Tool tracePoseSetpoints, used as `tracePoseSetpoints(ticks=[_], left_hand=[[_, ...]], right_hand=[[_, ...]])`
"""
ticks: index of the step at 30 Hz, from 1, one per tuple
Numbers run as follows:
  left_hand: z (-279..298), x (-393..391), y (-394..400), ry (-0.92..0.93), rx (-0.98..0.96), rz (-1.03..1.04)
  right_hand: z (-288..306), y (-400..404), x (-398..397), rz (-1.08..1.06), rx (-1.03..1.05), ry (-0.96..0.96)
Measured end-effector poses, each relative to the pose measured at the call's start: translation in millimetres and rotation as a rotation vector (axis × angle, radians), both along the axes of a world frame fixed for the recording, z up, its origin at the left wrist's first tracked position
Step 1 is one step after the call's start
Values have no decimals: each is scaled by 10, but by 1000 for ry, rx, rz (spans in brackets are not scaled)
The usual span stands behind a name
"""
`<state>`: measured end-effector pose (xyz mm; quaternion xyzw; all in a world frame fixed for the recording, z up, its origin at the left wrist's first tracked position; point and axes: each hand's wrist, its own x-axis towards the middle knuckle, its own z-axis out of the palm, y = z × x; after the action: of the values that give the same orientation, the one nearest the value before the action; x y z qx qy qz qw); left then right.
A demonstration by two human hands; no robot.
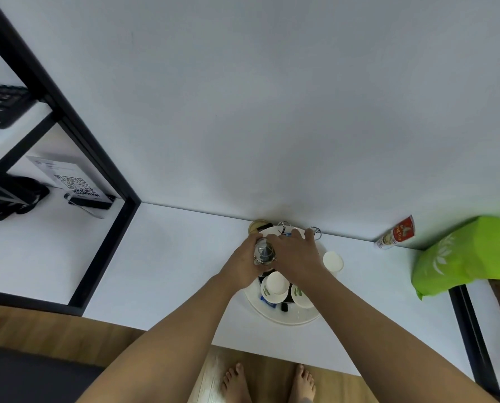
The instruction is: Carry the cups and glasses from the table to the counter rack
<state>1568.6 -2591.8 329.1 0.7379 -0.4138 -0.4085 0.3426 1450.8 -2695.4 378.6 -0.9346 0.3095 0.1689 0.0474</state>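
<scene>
Above the round white tray (296, 318) at the back of the white counter (170, 257), a clear drinking glass (263, 252) is held upside down, wrapped by the left hand (243, 264). The right hand (296, 257) is spread just beside it, fingers (309, 234) reaching toward the wire rack (315, 232). Inverted paper cups (275, 286) are seen on the tray. A white wall, green bag (469, 257) and wooden floor (39, 324) are noted.
</scene>
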Motion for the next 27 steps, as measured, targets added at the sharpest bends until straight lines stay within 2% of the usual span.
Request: tracePoseSetpoints(ticks=[9, 15, 17, 20, 27], left_hand=[[87, 41, -11, 27, -27, -42], [439, 157, -48, -61, -26, -111], [665, 232, -80, -111, -33, -88], [1096, 325, -167, -191, -121, -24], [2556, 471, -306, -176, -569, 128]], right_hand=[[34, 9, -34, -3, 13, -24], [343, -97, -58, -25, 63, -118], [531, -157, -79, -27, 105, -211], [904, -253, -92, -73, 196, -468], [2052, -325, -32, -102, 126, -1006]])
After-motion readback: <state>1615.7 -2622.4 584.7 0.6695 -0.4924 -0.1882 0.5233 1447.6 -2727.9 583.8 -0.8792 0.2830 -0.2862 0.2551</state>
